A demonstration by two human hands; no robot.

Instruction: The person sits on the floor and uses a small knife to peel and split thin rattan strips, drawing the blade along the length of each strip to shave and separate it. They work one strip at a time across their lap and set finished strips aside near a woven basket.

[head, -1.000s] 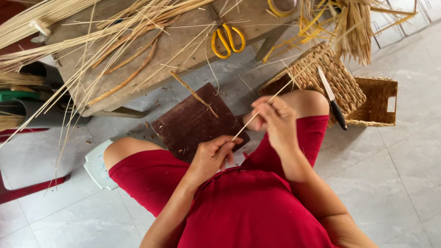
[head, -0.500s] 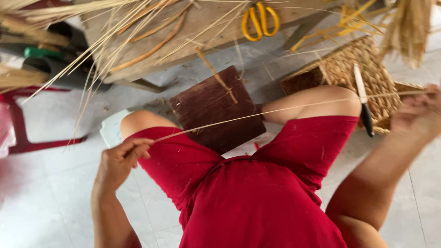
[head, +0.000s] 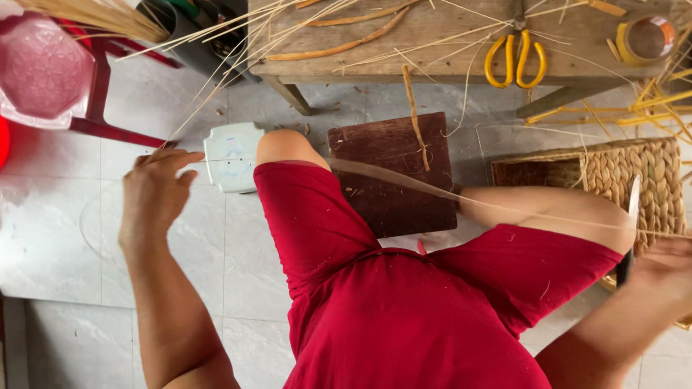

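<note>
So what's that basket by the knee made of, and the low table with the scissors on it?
The basket looks like thick braided plant fibre, perhaps seagrass or rush: tan, matte, with chunky plaited rows. The table seems bare, unfinished wood: visible grain, dull and worn. The scissors appear to have glossy yellow plastic handles.

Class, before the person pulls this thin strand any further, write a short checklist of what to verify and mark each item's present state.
1. Left hand pinches the strand's end: ok.
2. Right hand grips the other end: cannot tell, blurred.
3. Strand runs taut across both knees, unbroken: ok.
4. Knife lies well away from the right hand: not ok.
5. Scissors lie on the wooden table, away from both hands: ok.
</note>
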